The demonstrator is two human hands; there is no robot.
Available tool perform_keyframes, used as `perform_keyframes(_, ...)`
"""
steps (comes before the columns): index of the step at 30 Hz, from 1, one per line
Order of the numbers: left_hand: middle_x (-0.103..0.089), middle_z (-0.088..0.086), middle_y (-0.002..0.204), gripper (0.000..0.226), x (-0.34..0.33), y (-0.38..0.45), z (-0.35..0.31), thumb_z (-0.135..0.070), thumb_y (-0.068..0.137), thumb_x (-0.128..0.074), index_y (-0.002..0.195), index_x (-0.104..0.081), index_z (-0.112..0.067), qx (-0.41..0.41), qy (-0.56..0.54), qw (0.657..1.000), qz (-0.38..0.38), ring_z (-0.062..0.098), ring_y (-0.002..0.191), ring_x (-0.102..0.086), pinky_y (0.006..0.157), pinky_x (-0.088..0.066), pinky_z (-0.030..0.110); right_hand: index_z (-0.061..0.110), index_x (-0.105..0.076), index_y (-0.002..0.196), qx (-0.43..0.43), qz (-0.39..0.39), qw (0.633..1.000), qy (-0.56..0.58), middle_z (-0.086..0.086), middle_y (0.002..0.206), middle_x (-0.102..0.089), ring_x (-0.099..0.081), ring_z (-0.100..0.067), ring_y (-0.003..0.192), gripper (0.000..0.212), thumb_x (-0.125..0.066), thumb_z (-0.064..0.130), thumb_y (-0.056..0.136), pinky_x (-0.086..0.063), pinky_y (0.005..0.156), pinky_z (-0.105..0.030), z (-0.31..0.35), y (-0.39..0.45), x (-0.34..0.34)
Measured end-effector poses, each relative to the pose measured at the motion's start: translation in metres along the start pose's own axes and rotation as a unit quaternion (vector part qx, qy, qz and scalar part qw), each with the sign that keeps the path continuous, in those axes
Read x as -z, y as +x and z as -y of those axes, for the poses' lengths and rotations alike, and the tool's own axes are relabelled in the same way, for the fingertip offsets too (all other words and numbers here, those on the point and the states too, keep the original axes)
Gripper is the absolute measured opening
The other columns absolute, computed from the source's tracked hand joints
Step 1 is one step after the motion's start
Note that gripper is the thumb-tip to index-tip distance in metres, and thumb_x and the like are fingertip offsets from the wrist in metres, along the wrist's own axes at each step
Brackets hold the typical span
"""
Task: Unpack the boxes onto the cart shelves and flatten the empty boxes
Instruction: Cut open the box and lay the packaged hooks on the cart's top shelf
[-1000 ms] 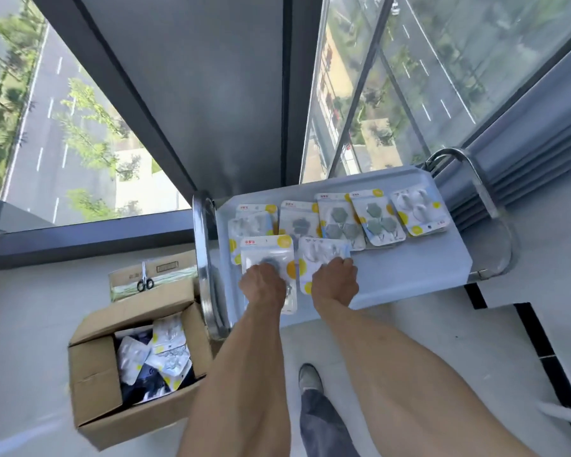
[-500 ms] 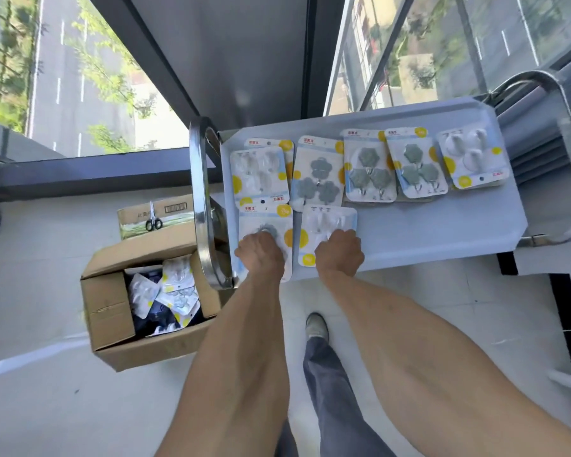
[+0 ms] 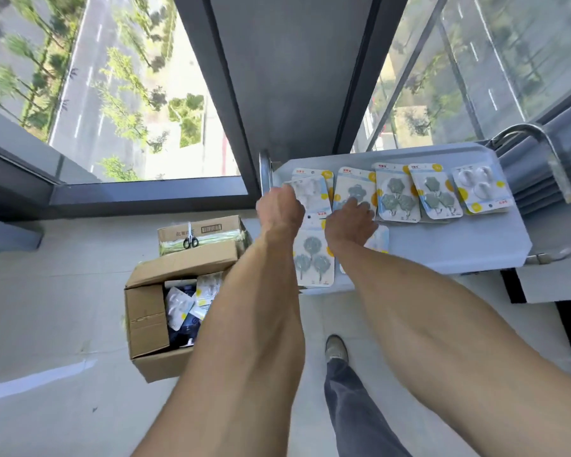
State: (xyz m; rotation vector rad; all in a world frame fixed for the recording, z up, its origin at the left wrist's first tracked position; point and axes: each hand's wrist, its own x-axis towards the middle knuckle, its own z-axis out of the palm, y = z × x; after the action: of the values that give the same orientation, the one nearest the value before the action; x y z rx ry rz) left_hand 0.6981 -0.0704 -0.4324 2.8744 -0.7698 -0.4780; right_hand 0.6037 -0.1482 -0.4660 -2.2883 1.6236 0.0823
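The cart's pale top shelf [image 3: 459,245] carries several blister packs of wall hooks in two rows. My left hand [image 3: 279,209] is at the back left corner, fingers closed on the edge of a white-hook pack [image 3: 312,191]. My right hand [image 3: 350,224] lies beside it with fingers spread on a grey-hook pack [image 3: 355,191]. Another grey-hook pack [image 3: 314,258] lies in the front row between my forearms. A pack [image 3: 381,237] is mostly hidden under my right wrist. An open cardboard box [image 3: 145,318] on the floor to the left holds more packs [image 3: 178,305].
A closed smaller box [image 3: 211,230] with scissors [image 3: 191,240] on top stands behind the open one. Chrome cart handles rise at the left [image 3: 264,173] and right [image 3: 541,133] ends. Windows and a dark pillar stand just behind the cart. My shoe [image 3: 336,347] is near the cart.
Both hands left the two front-row packs and reached to the back row. The left one has taken hold of the white-hook pack; the right now lies on the grey-hook pack.
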Motion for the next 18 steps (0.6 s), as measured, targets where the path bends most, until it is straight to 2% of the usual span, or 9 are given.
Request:
perform_keyframes(3, -0.067, 0.013, 0.103, 0.018, 0.042, 0.000, 0.054, -0.009, 0.086, -0.049, 0.098, -0.062, -0.010, 0.020, -0.038, 0.999, -0.020, 0.036, 0.095, -0.064, 0.067, -0.039, 0.033, 0.008, -0.055, 0.124, 0.014, -0.024, 0.998, 0.048, -0.016, 0.124, -0.054, -0.051, -0.035, 0.113, 0.033, -0.049, 0.018, 0.094, -0.039, 0.089, -0.041, 0.054, -0.036, 0.015)
perform_keyframes(5, -0.067, 0.013, 0.105, 0.015, 0.052, -0.010, 0.083, -0.012, 0.087, -0.050, 0.098, -0.061, -0.011, 0.030, -0.038, 0.999, -0.003, 0.035, 0.098, -0.064, 0.069, -0.039, 0.033, 0.008, -0.055, 0.123, 0.025, -0.021, 0.999, 0.040, -0.017, 0.121, -0.054, -0.052, -0.035, 0.111, 0.033, -0.048, 0.016, 0.093, -0.040, 0.087, -0.041, 0.076, -0.054, 0.015)
perform_keyframes(8, -0.067, 0.011, 0.108, 0.007, 0.062, -0.019, 0.159, -0.017, 0.091, -0.053, 0.094, -0.059, -0.016, 0.023, -0.014, 0.999, 0.036, 0.032, 0.101, -0.065, 0.071, -0.040, 0.033, 0.008, -0.057, 0.118, 0.048, -0.044, 0.997, 0.044, -0.016, 0.120, -0.054, -0.051, -0.036, 0.110, 0.030, -0.049, 0.012, 0.089, -0.040, 0.088, -0.042, 0.125, -0.102, -0.004)
perform_keyframes(11, -0.069, 0.011, 0.111, 0.018, 0.057, -0.017, 0.245, -0.017, 0.092, -0.052, 0.104, -0.066, -0.012, 0.038, 0.012, 0.997, 0.063, 0.031, 0.103, -0.065, 0.072, -0.042, 0.034, 0.008, -0.059, 0.113, 0.049, -0.045, 0.995, 0.076, -0.014, 0.119, -0.055, -0.052, -0.035, 0.110, 0.028, -0.047, 0.009, 0.087, -0.044, 0.088, -0.042, 0.175, -0.151, -0.051)
perform_keyframes(14, -0.069, 0.008, 0.112, 0.025, 0.025, -0.012, 0.322, -0.014, 0.090, -0.052, 0.110, -0.067, -0.016, 0.077, 0.028, 0.993, 0.087, 0.029, 0.105, -0.065, 0.077, -0.046, 0.033, 0.009, -0.059, 0.114, 0.045, 0.021, 0.994, 0.096, -0.014, 0.118, -0.057, -0.055, -0.034, 0.108, 0.028, -0.045, 0.012, 0.090, -0.046, 0.083, -0.038, 0.206, -0.189, -0.119)
perform_keyframes(16, -0.068, 0.007, 0.115, 0.027, -0.010, -0.010, 0.366, -0.017, 0.091, -0.053, 0.115, -0.066, -0.016, 0.099, 0.034, 0.987, 0.125, 0.028, 0.108, -0.065, 0.079, -0.048, 0.032, 0.010, -0.058, 0.116, 0.047, 0.083, 0.993, 0.064, -0.012, 0.117, -0.058, -0.057, -0.032, 0.106, 0.029, -0.044, 0.013, 0.091, -0.045, 0.082, -0.034, 0.219, -0.211, -0.172)
perform_keyframes(18, -0.069, 0.008, 0.115, 0.024, -0.049, -0.009, 0.399, -0.021, 0.092, -0.056, 0.110, -0.069, -0.013, 0.110, 0.021, 0.982, 0.154, 0.028, 0.106, -0.065, 0.080, -0.048, 0.030, 0.011, -0.057, 0.115, 0.049, 0.138, 0.989, 0.027, -0.011, 0.118, -0.056, -0.056, -0.031, 0.108, 0.028, -0.044, 0.012, 0.090, -0.044, 0.084, -0.034, 0.222, -0.227, -0.222)
